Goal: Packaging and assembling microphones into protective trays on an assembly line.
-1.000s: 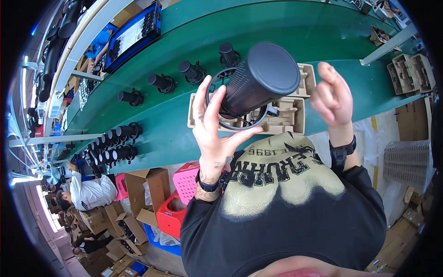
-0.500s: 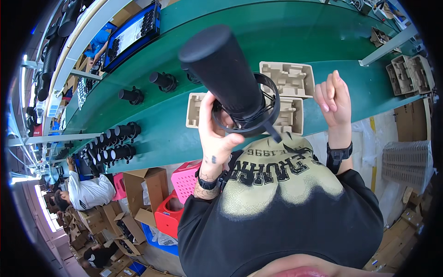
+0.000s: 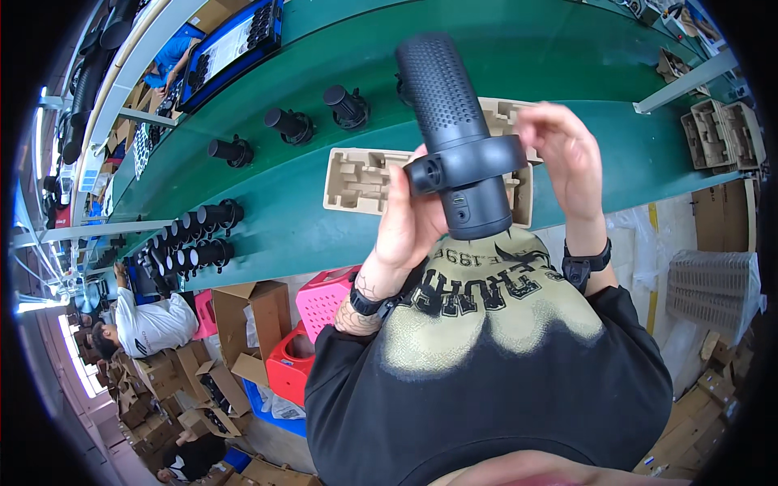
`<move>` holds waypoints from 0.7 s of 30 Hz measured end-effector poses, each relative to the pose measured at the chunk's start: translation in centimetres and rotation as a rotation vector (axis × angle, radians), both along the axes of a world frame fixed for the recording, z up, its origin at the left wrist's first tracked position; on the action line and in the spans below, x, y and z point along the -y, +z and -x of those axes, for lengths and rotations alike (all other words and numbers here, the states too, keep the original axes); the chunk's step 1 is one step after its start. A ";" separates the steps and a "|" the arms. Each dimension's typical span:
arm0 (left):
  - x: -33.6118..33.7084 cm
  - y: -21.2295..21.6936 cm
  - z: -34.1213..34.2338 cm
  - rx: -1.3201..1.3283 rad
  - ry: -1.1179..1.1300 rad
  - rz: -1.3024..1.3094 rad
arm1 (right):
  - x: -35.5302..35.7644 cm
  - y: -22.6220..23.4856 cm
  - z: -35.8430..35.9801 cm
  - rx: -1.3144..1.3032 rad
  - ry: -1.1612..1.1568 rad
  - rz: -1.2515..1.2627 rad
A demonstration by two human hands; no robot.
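Black device [image 3: 454,121]: one, above the bench [image 3: 243,211].
Left hand [image 3: 405,223]: fingers closed around it.
Right hand [image 3: 567,154]: fingers half open, touching its ring.
Pulp trays [image 3: 356,180]: two under the device.

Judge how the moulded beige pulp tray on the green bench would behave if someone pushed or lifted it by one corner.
The pulp tray looks thin and hollow, so probably light and easily slid along the green bench. Its moulded pockets suggest some stiffness, though a corner may flex or crush. Flat-bottomed, it seems unlikely to roll.

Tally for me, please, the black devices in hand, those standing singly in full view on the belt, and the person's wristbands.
Black device held in left hand: 1
Single black devices standing on green belt: 3
Black wristbands: 2
Total: 6
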State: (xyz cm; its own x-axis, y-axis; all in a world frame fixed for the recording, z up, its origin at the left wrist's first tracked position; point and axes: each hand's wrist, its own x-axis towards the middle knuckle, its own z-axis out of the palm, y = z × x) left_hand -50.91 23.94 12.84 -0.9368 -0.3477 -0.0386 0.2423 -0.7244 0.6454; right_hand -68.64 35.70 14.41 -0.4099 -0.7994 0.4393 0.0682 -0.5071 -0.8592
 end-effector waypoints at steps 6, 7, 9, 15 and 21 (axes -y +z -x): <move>-0.3 1.4 0.1 0.106 -0.100 0.002 | -0.1 0.9 -1.2 -0.175 -0.008 -0.090; -0.4 1.3 0.0 0.095 -0.074 0.005 | -0.2 0.8 -1.3 -0.172 -0.008 -0.093; -0.6 1.1 0.0 0.072 -0.022 0.012 | -0.2 0.3 -1.4 -0.075 -0.013 -0.111; 0.0 1.6 -1.3 0.105 -0.014 0.109 | 0.0 0.0 -1.6 0.009 -0.032 -0.060; 0.3 3.7 -2.9 0.154 -0.001 0.536 | 0.3 -0.5 -1.8 0.031 -0.035 0.039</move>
State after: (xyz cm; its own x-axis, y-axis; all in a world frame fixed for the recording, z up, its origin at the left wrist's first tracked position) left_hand -48.06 23.67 16.58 -0.9348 -0.3552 0.0070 0.1157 -0.2856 0.9513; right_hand -66.83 35.36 13.87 -0.4512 -0.7670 0.4562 0.0764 -0.5425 -0.8366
